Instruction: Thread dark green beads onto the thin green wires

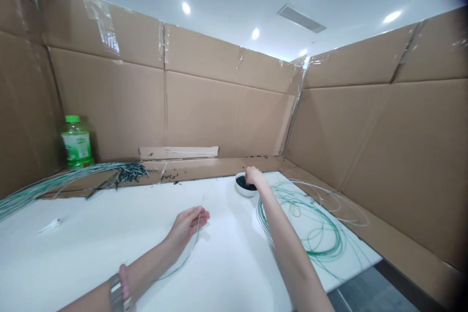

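Observation:
My left hand (188,224) rests on the white table (109,234) and pinches a thin pale-green wire (199,226) whose tip points up and away from me. My right hand (255,177) reaches into a small white bowl (244,190) of dark small pieces, fingers bunched down among them. Whether it has picked any up is hidden. A loose coil of green and white wire (314,224) lies to the right of my right forearm.
A bundle of cut green wires with dark tips (91,175) lies at the far left. A green-capped bottle (76,142) stands in the back left corner. Cardboard walls (219,112) enclose the table; a small white scrap (51,225) lies at the left.

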Demonstrator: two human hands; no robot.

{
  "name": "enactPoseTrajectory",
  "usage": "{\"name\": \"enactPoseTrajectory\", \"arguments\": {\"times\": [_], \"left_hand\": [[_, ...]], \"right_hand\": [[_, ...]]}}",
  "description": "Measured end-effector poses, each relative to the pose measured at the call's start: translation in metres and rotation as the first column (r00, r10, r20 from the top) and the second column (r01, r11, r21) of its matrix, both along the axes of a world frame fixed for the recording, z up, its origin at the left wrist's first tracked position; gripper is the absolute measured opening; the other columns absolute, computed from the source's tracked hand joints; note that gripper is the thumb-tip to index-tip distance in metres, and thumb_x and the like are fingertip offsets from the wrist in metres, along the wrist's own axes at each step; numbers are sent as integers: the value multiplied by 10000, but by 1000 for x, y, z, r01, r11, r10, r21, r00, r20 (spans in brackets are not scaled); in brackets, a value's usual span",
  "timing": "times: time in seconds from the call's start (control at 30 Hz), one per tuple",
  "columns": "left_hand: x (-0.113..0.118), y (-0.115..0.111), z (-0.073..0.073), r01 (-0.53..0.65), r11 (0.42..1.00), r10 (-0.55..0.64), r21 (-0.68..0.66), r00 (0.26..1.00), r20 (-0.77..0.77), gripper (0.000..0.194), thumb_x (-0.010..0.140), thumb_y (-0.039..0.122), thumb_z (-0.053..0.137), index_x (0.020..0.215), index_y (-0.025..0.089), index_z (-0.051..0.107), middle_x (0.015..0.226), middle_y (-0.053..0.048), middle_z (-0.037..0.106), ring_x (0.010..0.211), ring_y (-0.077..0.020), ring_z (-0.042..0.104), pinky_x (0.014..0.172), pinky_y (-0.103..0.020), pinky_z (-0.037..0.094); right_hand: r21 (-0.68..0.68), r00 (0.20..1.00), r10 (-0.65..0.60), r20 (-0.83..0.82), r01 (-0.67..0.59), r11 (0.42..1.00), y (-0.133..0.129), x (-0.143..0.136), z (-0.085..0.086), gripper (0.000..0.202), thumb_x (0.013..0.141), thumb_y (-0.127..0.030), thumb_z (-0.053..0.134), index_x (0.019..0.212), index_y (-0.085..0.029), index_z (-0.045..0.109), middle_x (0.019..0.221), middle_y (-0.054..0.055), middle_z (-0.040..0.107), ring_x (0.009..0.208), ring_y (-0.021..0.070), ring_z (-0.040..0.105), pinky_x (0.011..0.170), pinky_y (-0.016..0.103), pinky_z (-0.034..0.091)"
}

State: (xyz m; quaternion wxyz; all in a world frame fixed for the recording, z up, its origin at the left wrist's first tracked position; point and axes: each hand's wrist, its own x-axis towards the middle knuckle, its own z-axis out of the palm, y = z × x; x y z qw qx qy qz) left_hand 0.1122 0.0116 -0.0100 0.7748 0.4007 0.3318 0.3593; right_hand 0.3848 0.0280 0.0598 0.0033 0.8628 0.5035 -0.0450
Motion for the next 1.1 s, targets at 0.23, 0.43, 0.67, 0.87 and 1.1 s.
{"name": "enactPoseTrajectory", "arguments": {"times": [0.23, 0.43, 0.67, 0.87, 1.1], "left_hand": [[0, 8, -10, 54, 999, -54, -4, 998, 31, 170, 836, 190, 579, 707, 101, 644, 772, -104, 685, 736, -137, 647, 744, -222, 519], [3, 9, -11, 62, 998, -61, -10, 997, 51, 188, 851, 182, 549, 709, 100, 640, 770, -101, 682, 737, -139, 645, 748, -230, 521], [1, 7, -8, 63, 998, -62, -8, 993, 97, 168, 838, 172, 565, 710, 87, 634, 761, -109, 675, 735, -150, 643, 756, -250, 519], [1, 10, -12, 5, 999, 1, -40, 989, 147, 155, 843, 148, 546, 719, 100, 624, 753, -89, 670, 720, -136, 644, 759, -261, 516], [3, 14, -15, -68, 996, 77, -58, 981, 180, 169, 846, 145, 540, 706, 103, 624, 747, -76, 669, 712, -122, 640, 771, -263, 502]], "right_hand": [[-65, 1000, -19, 3, 19, 998, 15, 1, -17, 329, 875, -310, 562, 1141, -117, 546, 1147, 108, 564, 999, 202, 580, 841, 389, 499], [-35, 999, -31, -37, 30, 999, 7, 12, -13, 307, 878, -309, 558, 1123, -123, 555, 1122, 98, 576, 970, 190, 589, 821, 374, 508], [141, 993, 23, -118, -6, 990, -7, 15, -8, 264, 886, -310, 544, 1083, -138, 576, 1099, 81, 591, 952, 178, 593, 813, 367, 509], [289, 944, 169, -283, -84, 953, -22, -16, -14, 221, 887, -307, 544, 1002, -127, 600, 991, 53, 626, 855, 149, 616, 753, 327, 527], [396, 852, 302, -427, -124, 910, -25, -53, -33, 194, 884, -300, 552, 895, -116, 616, 863, 24, 642, 751, 118, 619, 696, 290, 530]]}}
